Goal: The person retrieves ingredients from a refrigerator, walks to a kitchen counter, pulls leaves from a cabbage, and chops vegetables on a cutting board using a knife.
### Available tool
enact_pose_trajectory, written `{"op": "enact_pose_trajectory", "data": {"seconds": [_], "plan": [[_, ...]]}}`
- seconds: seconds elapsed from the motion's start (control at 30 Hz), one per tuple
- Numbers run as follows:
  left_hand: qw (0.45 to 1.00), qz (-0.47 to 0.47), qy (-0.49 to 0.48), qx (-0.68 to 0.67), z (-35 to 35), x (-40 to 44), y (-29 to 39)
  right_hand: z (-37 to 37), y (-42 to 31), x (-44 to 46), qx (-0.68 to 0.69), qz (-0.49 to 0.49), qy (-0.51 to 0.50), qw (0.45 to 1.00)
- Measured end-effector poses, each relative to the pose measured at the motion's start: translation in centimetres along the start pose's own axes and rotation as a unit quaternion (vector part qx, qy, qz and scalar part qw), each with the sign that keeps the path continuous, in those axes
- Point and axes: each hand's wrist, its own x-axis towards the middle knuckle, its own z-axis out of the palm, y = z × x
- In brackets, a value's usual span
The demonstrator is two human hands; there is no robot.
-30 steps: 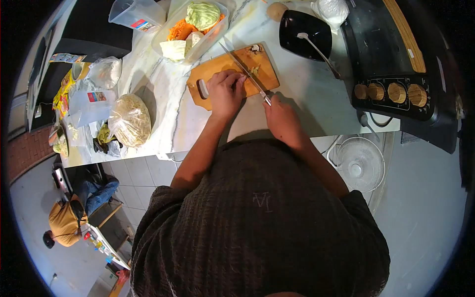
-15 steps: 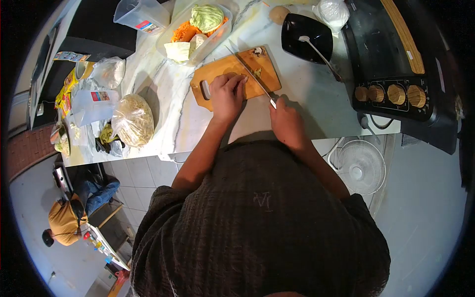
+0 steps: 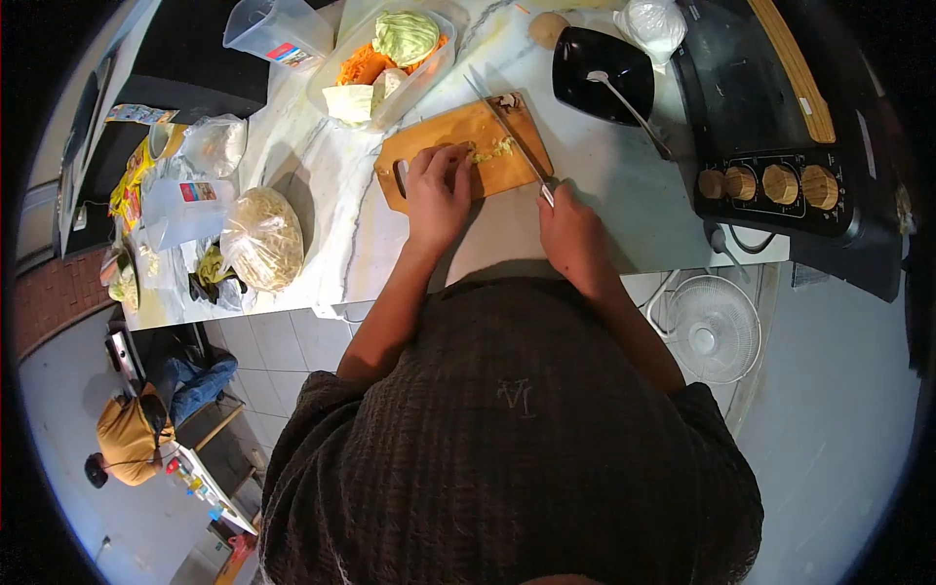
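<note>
A wooden cutting board (image 3: 517,174) lies on the marble counter in front of me. My right hand (image 3: 572,232) grips the handle of a long knife (image 3: 522,146), its blade slanting across the board's right part, away from me. My left hand (image 3: 439,195) rests over the board's left part with its fingers bent together. Whatever is under those fingers is mostly hidden. Small pale yellow chopped bits (image 3: 499,148) lie between the fingertips and the blade. A dark and white scrap (image 3: 509,100) sits at the board's far right corner.
Beyond the board stands a plastic container (image 3: 317,97) with cabbage (image 3: 406,37) and shredded carrot. To the right are a black bowl (image 3: 604,93) with a spoon and a black stove (image 3: 760,107). Bagged sprouts (image 3: 263,239) sit left. A seated person (image 3: 136,439) is behind, lower left.
The knife and my right hand have shifted slightly right, away from the left fingers. My left hand has moved a little left. More of the chopped bits show.
</note>
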Motion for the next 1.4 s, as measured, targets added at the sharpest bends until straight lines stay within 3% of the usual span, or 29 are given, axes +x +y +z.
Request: {"op": "enact_pose_trajectory", "data": {"seconds": [0.2, 0.33, 0.77, 0.87, 0.93, 1.03, 1.23, 1.4], "plan": [[0.999, 0.003, 0.003, 0.036, 0.6, 0.0, -1.3, -0.3, -1.4, -0.7, 0.005, 0.001, -0.072, 0.997], [0.998, 0.01, -0.044, 0.037, 0.7, 0.3, 0.3, -0.2, -0.6, -0.3, 0.022, -0.007, -0.042, 0.999], [0.998, -0.027, -0.031, 0.041, 2.0, 1.1, 0.6, -0.9, 0.4, -0.1, 0.023, -0.014, -0.002, 1.0], [0.997, -0.044, -0.066, 0.012, 0.8, 1.9, 0.0, -1.0, 0.4, -0.1, 0.02, -0.016, 0.007, 1.0], [0.989, -0.015, -0.148, -0.014, -0.3, 2.4, -0.6, -1.3, 0.3, -0.1, 0.012, -0.012, 0.003, 1.0], [0.98, 0.04, -0.192, -0.022, -1.7, 2.6, -1.0, -1.4, 0.3, -0.2, 0.022, -0.01, 0.0, 1.0], [0.968, 0.084, -0.232, -0.036, -3.4, 2.3, -2.2, -1.0, 0.5, -0.2, 0.027, -0.024, 0.019, 0.999], [0.966, 0.047, -0.244, -0.07, -3.0, 3.1, -2.8, -1.2, -0.1, -0.1, 0.026, 0.006, -0.012, 1.0]]}}
